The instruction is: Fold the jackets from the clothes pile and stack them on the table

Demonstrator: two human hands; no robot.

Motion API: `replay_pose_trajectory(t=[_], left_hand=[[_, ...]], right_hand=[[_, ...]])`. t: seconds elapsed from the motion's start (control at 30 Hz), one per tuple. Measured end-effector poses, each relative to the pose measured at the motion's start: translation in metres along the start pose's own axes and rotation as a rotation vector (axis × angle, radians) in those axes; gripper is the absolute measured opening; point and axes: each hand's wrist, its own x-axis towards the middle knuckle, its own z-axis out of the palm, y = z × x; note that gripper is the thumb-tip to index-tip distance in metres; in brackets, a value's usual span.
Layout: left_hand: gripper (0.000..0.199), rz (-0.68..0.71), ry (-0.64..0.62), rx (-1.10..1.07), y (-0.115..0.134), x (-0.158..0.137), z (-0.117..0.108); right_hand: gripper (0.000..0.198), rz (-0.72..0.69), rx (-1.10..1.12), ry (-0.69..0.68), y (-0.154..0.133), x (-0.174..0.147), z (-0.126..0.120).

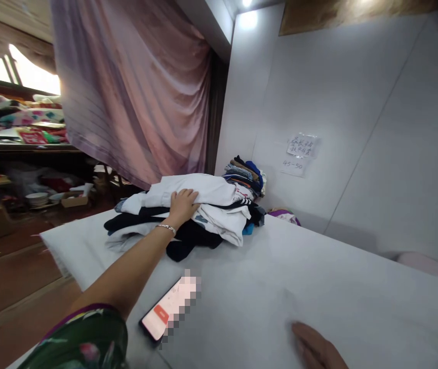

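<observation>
L & R hands well apart: L hand (183, 205) lies w/ fingers on the white garment (213, 188) atop the clothes pile (203, 236), can't tell if gripping; R hand (317, 348), partly cut off, is at the near side of the surface (242, 297), grip unclear. Pile sits twd the surface's far edge, R of its L corner, w/ folded stack (240, 171) just behind; lit phone (171, 307) lies nearer.

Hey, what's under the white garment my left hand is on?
Below the white garment under your left hand, black clothing, a grey piece and another white piece stick out. The pile's middle is covered, so I can't tell what's there.
</observation>
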Motion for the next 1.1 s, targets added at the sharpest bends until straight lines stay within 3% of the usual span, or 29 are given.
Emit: replay_pose_trajectory(t=[0.1, 0.27, 0.47, 0.57, 0.63, 0.7, 0.77, 0.83, 0.93, 1.03, 1.1], left_hand=[[0.035, -0.029, -0.063, -0.023, -0.005, 0.011, -0.004], [0.031, -0.089, -0.207, -0.106, -0.006, 0.033, -0.021], [0.045, -0.192, -0.103, -0.091, 0.018, 0.067, -0.056], [0.05, -0.185, -0.029, -0.108, 0.052, 0.101, -0.075], [0.05, -0.158, 0.016, -0.125, 0.089, 0.126, -0.09], [0.045, -0.089, 0.056, -0.161, 0.138, 0.145, -0.106], [0.039, 0.069, 0.112, -0.286, 0.197, 0.148, -0.12], [0.039, 0.228, 0.062, -0.436, 0.258, 0.131, -0.127], [0.053, 0.445, -0.079, -0.617, 0.333, 0.071, -0.117], [0.043, 0.562, -0.215, -0.687, 0.376, -0.012, -0.086], [0.041, 0.625, -0.364, -0.751, 0.393, -0.069, -0.061]], right_hand=[[0.027, -0.139, -0.178, 0.004, 0.004, 0.006, 0.009], [0.026, -0.255, -0.228, 0.05, 0.018, 0.003, 0.011], [0.029, -0.282, -0.263, 0.034, 0.015, 0.002, 0.012], [0.026, -0.272, -0.252, 0.038, 0.007, 0.004, 0.012], [0.023, -0.237, -0.238, 0.019, 0.001, 0.003, 0.011], [0.022, -0.186, -0.222, -0.02, -0.004, 0.002, 0.009], [0.025, -0.125, -0.174, -0.027, -0.009, 0.0, 0.006], [0.029, -0.042, -0.068, 0.01, -0.013, -0.001, 0.001], [0.032, 0.079, 0.301, 0.131, -0.021, -0.002, -0.013], [0.037, 0.126, 0.719, 0.204, -0.028, 0.001, -0.034], [0.04, 0.128, 0.832, 0.218, -0.028, 0.003, -0.047]])
